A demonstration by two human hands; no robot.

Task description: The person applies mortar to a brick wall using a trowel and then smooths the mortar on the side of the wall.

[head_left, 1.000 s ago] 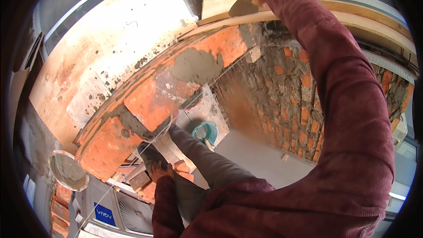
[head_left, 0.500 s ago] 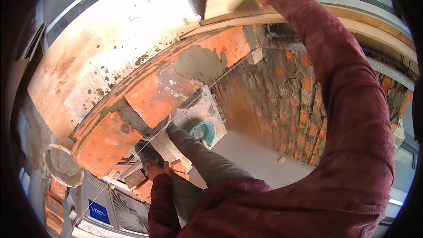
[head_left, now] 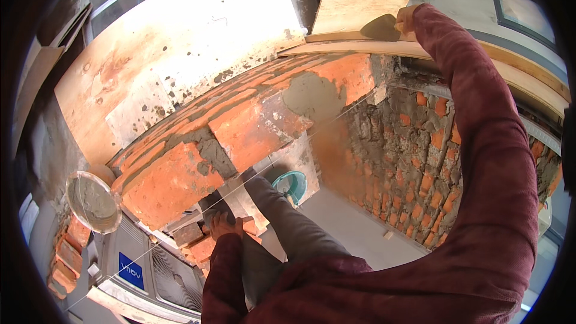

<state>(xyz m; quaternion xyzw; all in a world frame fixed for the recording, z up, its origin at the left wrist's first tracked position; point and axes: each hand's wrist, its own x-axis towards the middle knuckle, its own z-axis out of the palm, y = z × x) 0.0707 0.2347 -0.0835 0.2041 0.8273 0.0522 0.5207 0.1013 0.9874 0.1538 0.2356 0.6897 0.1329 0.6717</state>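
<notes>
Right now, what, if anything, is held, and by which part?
The right hand grips a trowel, seemingly by its hidden handle; the left hand holds nothing visible.

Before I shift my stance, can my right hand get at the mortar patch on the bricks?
Probably yes: the right hand stretches past the mortar patch, a trowel in its grip, and nothing visible stands over that part of the bricks.

A trowel (head_left: 380,28) is being gripped near one o'clock, its dark, rounded blade pointing toward nine, its handle staying out of sight. Grey mortar (head_left: 313,95) is lying in a thick, uneven patch closer to the centre, also toward one. Orange bricks (head_left: 252,135) are running beneath it, curving down toward half past eight, mortar showing between them at nine.
</notes>
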